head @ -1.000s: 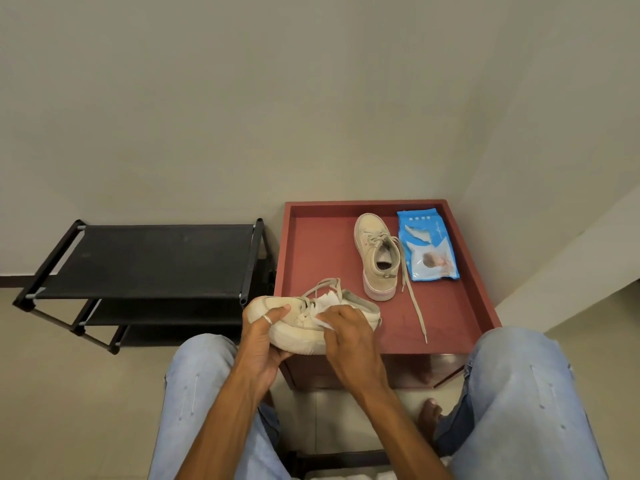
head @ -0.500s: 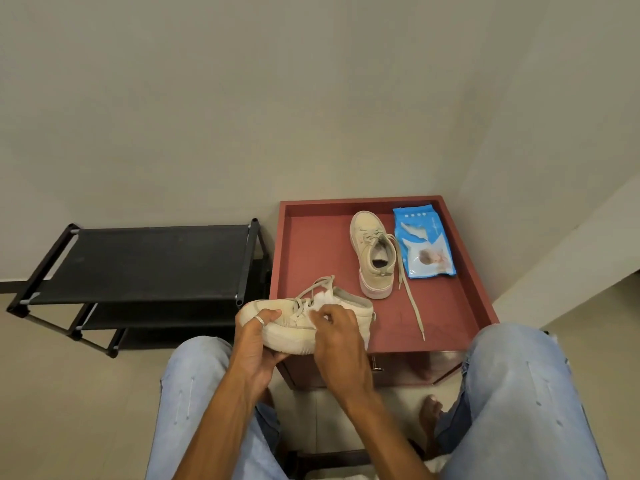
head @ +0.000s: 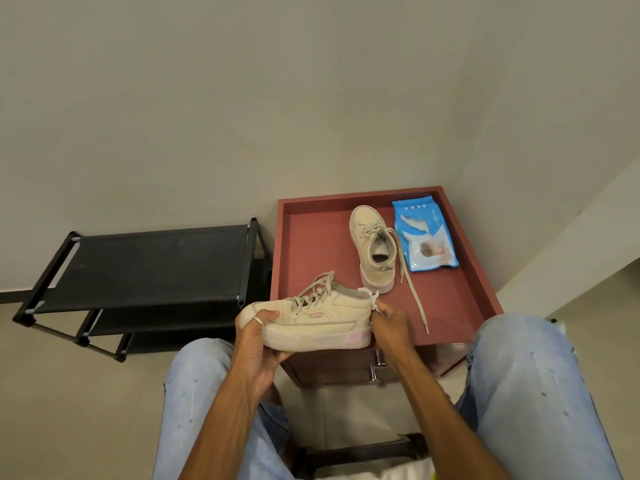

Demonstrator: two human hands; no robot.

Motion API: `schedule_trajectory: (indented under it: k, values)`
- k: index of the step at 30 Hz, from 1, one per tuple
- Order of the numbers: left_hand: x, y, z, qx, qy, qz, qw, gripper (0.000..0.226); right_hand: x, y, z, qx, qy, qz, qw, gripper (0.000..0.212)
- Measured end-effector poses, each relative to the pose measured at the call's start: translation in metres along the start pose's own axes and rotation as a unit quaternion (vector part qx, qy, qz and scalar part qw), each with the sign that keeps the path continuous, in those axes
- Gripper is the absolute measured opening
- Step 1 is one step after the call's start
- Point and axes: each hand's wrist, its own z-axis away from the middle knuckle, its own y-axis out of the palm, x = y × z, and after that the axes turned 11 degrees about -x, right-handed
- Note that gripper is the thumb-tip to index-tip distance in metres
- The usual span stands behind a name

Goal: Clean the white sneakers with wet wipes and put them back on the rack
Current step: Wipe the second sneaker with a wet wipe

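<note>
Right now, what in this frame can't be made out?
Head view only:
Wet wipe: mostly hidden behind the right hand and the heel of the held sneaker.
That sneaker's far side: turned away from the camera.
Wipes pack print: too small to read.
Rack lower shelves: largely covered by its top shelf.

Matt cloth sneaker (head: 322, 313) with a rubbery sole; glossy plastic wipe pack (head: 424, 237); matt reddish surface (head: 311, 237) (painted wood, seemingly); black fabric rack (head: 152, 265).

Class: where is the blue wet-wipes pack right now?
In the head view, the wipes pack lies on the red table, far right corner, beside the unheld sneaker.
</note>
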Motion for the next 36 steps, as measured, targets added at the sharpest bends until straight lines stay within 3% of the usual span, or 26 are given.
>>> schedule_trajectory:
  k: [4,9,12,14,16,18,22,26,30,34,36]
  values:
    - [0.005,0.000,-0.005,0.006,-0.007,0.014,1.000,0.061,0.006,-0.004,0.014,-0.056,-0.001,0.002,0.998,0.043]
    - [0.007,0.005,-0.009,0.015,0.007,0.024,1.000,0.060,0.016,0.004,0.045,-0.131,-0.073,0.035,0.988,0.024]
    - [0.007,0.006,-0.011,0.016,0.010,0.022,1.000,0.063,0.020,0.026,0.070,-0.089,-0.223,0.079,0.967,0.021]
    - [0.007,0.005,-0.010,0.016,0.007,0.010,1.000,0.075,0.026,0.042,0.088,-0.032,-0.341,0.154,0.927,0.034]
    - [0.008,0.002,-0.008,0.021,0.004,0.007,1.000,0.078,0.035,0.051,0.100,0.035,-0.388,0.190,0.901,0.043]
    - [0.009,0.001,-0.010,0.033,0.012,0.009,0.999,0.068,0.038,0.046,0.094,0.047,-0.407,0.210,0.888,0.044]
    - [0.009,0.006,-0.010,0.046,0.038,0.015,0.998,0.061,0.022,0.019,0.062,-0.054,-0.384,0.242,0.889,0.039]
    - [0.006,0.010,-0.001,0.051,0.040,0.027,0.998,0.059,0.025,0.015,0.054,-0.080,-0.304,0.207,0.927,0.034]
    - [0.004,0.011,0.006,0.054,0.051,-0.008,0.997,0.059,0.043,0.034,0.080,-0.005,-0.370,0.191,0.909,0.035]
    - [0.000,0.004,0.006,0.084,0.025,-0.043,0.995,0.090,0.067,0.055,0.101,0.068,-0.348,0.113,0.928,0.037]
    - [-0.001,0.001,0.006,0.101,0.021,-0.053,0.993,0.085,0.076,0.059,0.101,0.077,-0.342,0.080,0.933,0.036]
